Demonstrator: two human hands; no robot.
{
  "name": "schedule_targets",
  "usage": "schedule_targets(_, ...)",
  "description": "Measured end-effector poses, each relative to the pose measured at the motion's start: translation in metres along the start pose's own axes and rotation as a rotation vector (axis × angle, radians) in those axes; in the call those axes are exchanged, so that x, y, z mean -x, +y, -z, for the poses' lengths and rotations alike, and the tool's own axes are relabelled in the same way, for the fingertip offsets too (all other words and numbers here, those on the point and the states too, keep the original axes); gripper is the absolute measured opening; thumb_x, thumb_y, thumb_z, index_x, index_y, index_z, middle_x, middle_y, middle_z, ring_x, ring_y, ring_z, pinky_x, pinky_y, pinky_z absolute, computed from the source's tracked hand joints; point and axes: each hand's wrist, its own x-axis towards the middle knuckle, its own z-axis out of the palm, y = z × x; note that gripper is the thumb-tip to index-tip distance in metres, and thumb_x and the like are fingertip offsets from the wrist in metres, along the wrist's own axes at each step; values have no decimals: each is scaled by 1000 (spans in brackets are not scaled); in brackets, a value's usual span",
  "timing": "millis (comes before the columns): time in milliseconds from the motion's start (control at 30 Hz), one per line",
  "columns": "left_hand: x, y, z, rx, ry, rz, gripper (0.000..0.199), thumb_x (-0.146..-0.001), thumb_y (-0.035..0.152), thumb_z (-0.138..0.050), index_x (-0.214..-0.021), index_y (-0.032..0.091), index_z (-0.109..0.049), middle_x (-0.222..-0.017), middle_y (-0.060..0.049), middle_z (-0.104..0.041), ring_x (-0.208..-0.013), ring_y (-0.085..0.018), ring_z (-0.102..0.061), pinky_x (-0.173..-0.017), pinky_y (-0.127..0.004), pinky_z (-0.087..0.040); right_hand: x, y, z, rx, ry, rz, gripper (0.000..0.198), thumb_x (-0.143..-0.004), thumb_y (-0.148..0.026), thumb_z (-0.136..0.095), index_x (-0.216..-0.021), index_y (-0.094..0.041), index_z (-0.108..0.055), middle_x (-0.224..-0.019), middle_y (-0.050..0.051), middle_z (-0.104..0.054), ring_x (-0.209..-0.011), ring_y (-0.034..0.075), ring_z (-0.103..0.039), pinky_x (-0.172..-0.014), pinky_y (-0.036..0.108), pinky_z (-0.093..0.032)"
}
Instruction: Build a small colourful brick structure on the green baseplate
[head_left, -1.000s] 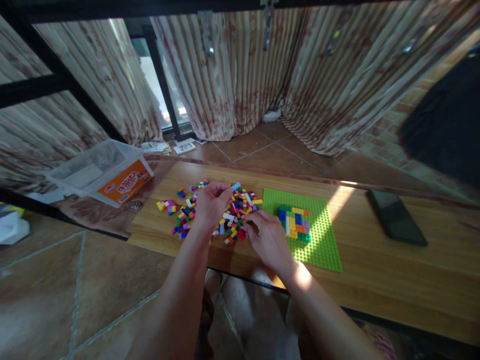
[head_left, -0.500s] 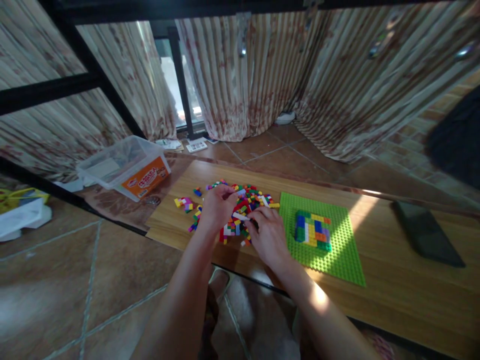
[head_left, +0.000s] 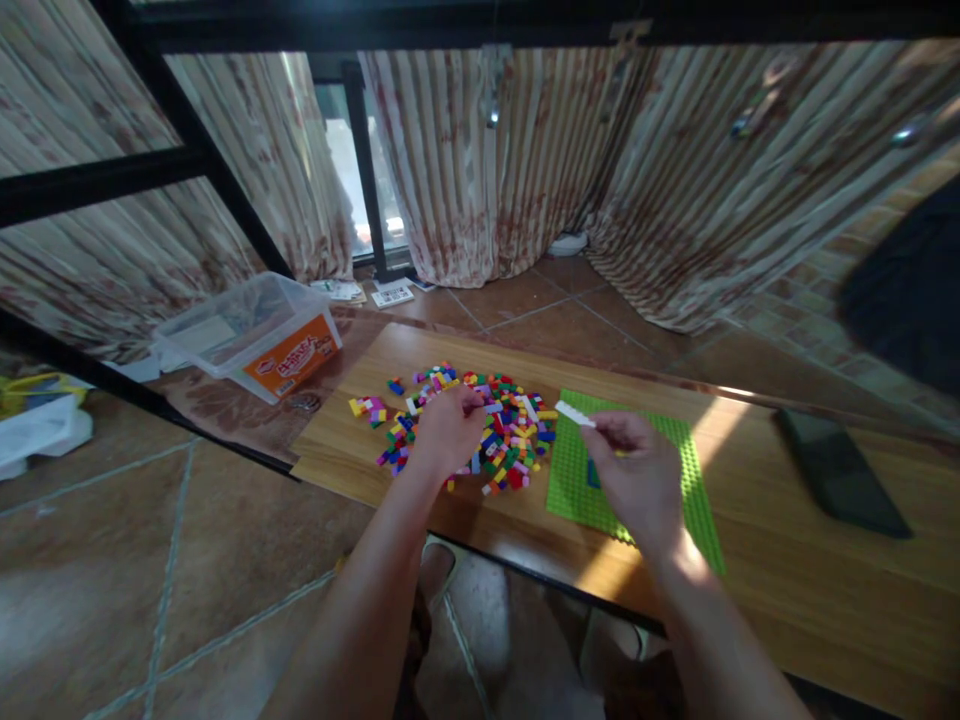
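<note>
Above the green baseplate (head_left: pixel 566 485), my right hand (head_left: pixel 641 480) pinches one end of a long white brick (head_left: pixel 574 413), which points up and left. That hand covers most of the multicoloured brick build on the plate; only a blue edge (head_left: pixel 593 474) and a bit of yellow show. My left hand (head_left: pixel 450 430) is over the heap of loose bricks (head_left: pixel 510 440), its fingers pressed together. Whatever is between those fingertips is hidden. A pale purple brick (head_left: pixel 492 408) lies just beside them.
The wooden board (head_left: pixel 360 475) carries the bricks and plate. A dark flat slab (head_left: pixel 840 470) rests at its right. A clear plastic box (head_left: pixel 255 300) with an orange label stands at the left, near papers (head_left: pixel 392 293). Striped curtains (head_left: pixel 465 170) hang behind.
My right hand has moved right with the white brick, from the heap to over the baseplate. The baseplate has shifted slightly. My left hand stays over the heap, slightly right of before.
</note>
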Motion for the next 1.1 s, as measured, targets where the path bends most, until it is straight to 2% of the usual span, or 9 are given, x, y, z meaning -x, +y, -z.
schedule_targets(133,2,6,-8,-106,-30,-38,11,-77,14,-57,-74,18,-67,-78,-5,-71,-72,-19,-62,-69,-28,-45,-11,20,33,104,133,-97,21,-72,-40,-66,-79,-20,-68,-68,4,-70,-59,19,-64,-57,31,-50)
schedule_targets(200,3,9,-13,-147,-38,-41,11,-78,15,-57,-76,19,-67,-80,-6,-71,-73,-20,-63,-69,-28,-45,-11,28,49,151,151,-111,20,-72,-40,-66,-77,-20,-67,-66,4,-69,-58,18,-63,-57,30,-49)
schedule_targets(333,5,16,-20,-224,-73,-36,14,-80,16,-55,-78,20,-67,-78,-6,-71,-72,-20,-63,-68,-28,-44,-4,39,75,311,52,-89,23,-71,-44,-63,-73,-21,-66,-65,4,-68,-60,20,-64,-56,31,-46)
schedule_targets(433,8,23,-24,-273,-102,-36,15,-81,18,-54,-77,20,-69,-78,-8,-71,-71,-22,-63,-66,-29,-43,-1,44,87,423,-20,-124,25,-71,-45,-60,-72,-21,-65,-63,5,-67,-55,21,-62,-52,32,-41)
schedule_targets(567,9,28,-28,-366,-124,-54,19,-83,22,-53,-78,20,-71,-79,-10,-72,-74,-25,-65,-65,-31,-43,2,47,93,536,-55,-175,20,-70,-42,-61,-67,-22,-63,-61,4,-68,-55,22,-62,-51,32,-38)
schedule_targets(733,8,28,-31,-443,-157,-60,23,-84,28,-52,-84,21,-74,-79,-9,-73,-74,-24,-66,-64,-29,-44,9,50,93,584,-152,-152,17,-71,-39,-60,-65,-23,-62,-61,3,-68,-56,22,-62,-52,31,-37)
schedule_targets(1100,6,31,-33,-526,-194,-38,30,-89,34,-48,-94,21,-74,-90,-7,-75,-81,-22,-67,-70,-30,-46,16,51,81,603,-171,-98,18,-74,-38,-58,-70,-22,-64,-63,2,-68,-57,19,-62,-54,29,-38)
